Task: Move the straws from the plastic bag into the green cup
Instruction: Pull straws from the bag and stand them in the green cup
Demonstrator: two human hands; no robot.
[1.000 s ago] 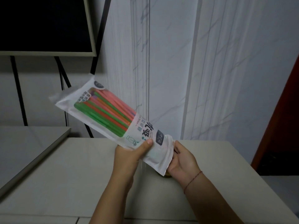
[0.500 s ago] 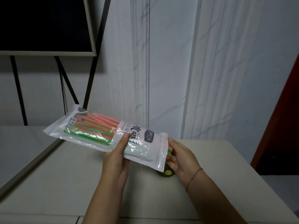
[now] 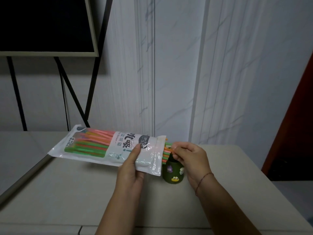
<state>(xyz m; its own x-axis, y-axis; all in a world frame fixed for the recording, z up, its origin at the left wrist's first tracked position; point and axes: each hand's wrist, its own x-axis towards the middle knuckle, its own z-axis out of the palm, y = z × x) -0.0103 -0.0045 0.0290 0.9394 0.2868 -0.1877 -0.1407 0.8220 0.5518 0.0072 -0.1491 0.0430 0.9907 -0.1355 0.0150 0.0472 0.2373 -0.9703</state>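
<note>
A white plastic bag (image 3: 94, 146) full of pink, orange and green straws (image 3: 91, 141) lies nearly level above the beige table. My left hand (image 3: 131, 168) grips the bag from below near its open right end, thumb on top. Straw ends (image 3: 166, 152) stick out of that opening. My right hand (image 3: 188, 158) pinches those ends with its fingertips. The dark green cup (image 3: 172, 174), decorated with small cartoon figures, stands on the table right under the opening, partly hidden by the bag and my right hand.
The beige table (image 3: 67, 192) butts against a white marbled wall (image 3: 177, 73). A dark framed screen (image 3: 45, 26) on black legs stands at the back left. A second surface (image 3: 15, 150) adjoins on the left. A red-brown panel (image 3: 294, 119) is at the right.
The bag has tilted down from steeply raised to nearly level, its open end now over the cup. My right hand moved from under the bag's end to the protruding straw ends.
</note>
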